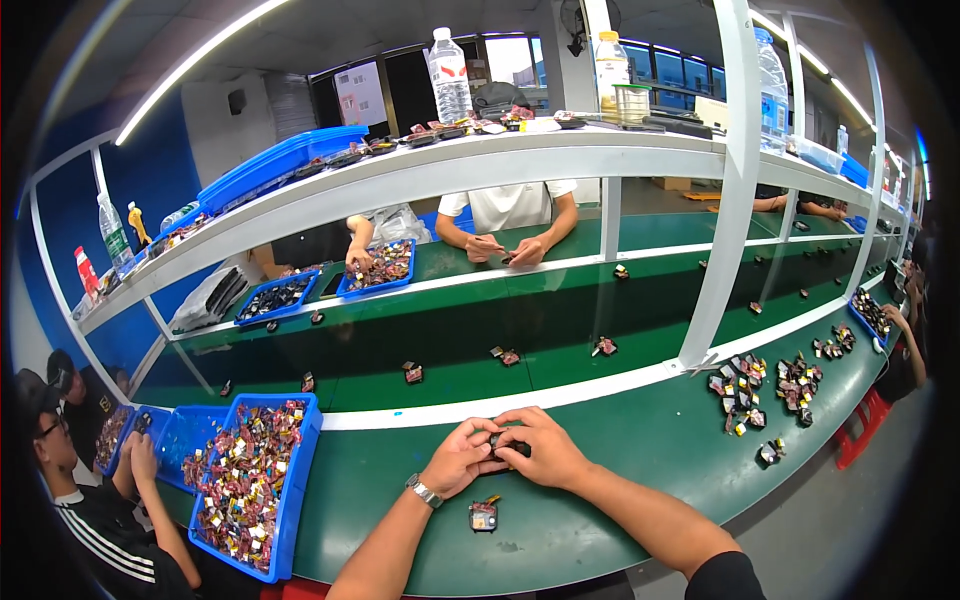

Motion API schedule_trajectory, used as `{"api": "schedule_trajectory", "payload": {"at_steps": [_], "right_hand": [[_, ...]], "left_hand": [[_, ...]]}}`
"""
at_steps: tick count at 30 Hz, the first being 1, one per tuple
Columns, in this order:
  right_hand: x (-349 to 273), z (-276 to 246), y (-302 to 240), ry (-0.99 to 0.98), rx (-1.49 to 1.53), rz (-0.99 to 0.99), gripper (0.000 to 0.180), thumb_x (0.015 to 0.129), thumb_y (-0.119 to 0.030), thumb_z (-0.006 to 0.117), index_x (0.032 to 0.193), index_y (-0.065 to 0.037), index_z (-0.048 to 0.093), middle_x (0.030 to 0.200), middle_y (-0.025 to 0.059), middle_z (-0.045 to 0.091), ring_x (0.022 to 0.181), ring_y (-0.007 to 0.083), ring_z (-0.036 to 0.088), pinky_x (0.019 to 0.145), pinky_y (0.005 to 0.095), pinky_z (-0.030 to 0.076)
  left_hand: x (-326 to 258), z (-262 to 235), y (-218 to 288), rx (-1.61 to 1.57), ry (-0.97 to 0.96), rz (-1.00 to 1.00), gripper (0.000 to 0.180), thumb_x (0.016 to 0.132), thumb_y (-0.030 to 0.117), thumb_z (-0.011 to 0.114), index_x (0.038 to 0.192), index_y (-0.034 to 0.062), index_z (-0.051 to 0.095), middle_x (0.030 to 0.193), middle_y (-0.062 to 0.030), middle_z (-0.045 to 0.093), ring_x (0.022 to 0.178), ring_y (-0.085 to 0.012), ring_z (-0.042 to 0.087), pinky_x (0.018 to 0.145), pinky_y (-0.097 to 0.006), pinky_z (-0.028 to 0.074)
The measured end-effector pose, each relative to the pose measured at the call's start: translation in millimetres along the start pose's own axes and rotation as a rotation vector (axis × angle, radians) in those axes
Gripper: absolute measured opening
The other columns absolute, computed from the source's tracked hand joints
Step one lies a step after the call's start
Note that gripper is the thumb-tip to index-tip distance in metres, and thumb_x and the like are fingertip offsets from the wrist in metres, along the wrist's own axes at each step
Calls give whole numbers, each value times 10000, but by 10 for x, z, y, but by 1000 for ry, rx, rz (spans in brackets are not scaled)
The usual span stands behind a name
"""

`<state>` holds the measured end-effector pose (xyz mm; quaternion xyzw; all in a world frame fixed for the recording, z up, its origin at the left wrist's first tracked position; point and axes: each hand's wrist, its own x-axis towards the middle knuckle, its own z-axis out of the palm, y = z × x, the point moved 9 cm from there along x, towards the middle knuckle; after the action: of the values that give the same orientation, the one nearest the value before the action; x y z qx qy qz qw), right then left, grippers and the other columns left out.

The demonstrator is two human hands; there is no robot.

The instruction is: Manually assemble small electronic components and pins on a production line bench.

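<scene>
Over the green bench top [400, 520], my left hand [462, 462] and my right hand [545, 450] meet with their fingers closed on a small black plastic part [513, 449]. Both thumbs and fingertips press around it, so much of its shape is hidden. Just below my hands on the bench lies a small black-framed assembly [483, 516] with a pale middle and a reddish, yellow-tipped piece at its top. To the left of my left forearm stands a blue tray [312, 425] heaped with small red, white and yellow parts [255, 480].
Beyond a white rail [440, 413], a sunken conveyor belt [450, 345] carries scattered assemblies [412, 372]. Clusters of assemblies [738, 393] lie to the right, near a white post [730, 200]. A shelf [450, 165] spans overhead. Co-workers sit at left [110, 540], opposite [510, 210] and far right.
</scene>
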<state>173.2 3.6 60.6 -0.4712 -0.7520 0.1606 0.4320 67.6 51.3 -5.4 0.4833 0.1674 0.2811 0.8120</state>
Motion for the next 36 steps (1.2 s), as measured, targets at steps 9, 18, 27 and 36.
{"api": "schedule_trajectory", "payload": {"at_steps": [9,18,27,36], "right_hand": [[-47,49,30,107,34,-43,121,821,-132,727,925,-71,734,1155,88,624,1117,274,555,892,363,510],[-42,202,110,177,27,-49,144,786,-110,686,917,-65,728,1167,103,605,1139,280,535,998,379,439],[-87,117,180,208,153,-26,115,722,14,661,830,-20,685,1098,104,574,1127,292,506,948,360,451],[-13,233,82,269,120,-174,73,725,-25,658,798,-20,658,1062,122,565,1072,303,518,915,367,459]], "left_hand": [[-12,-54,-30,-29,-20,47,249,956,14,524,1192,72,468,1252,-150,554,1139,-263,598,978,-455,524],[-43,-88,73,-21,87,156,271,887,12,555,1128,12,431,1263,-219,537,1098,-311,614,868,-445,592],[69,-325,-91,84,44,63,371,975,80,548,1318,15,424,1340,-175,512,1137,-266,583,951,-419,518],[-46,-174,55,124,201,200,314,875,111,644,1095,108,420,1140,-97,603,1009,-210,645,784,-364,603]]}}
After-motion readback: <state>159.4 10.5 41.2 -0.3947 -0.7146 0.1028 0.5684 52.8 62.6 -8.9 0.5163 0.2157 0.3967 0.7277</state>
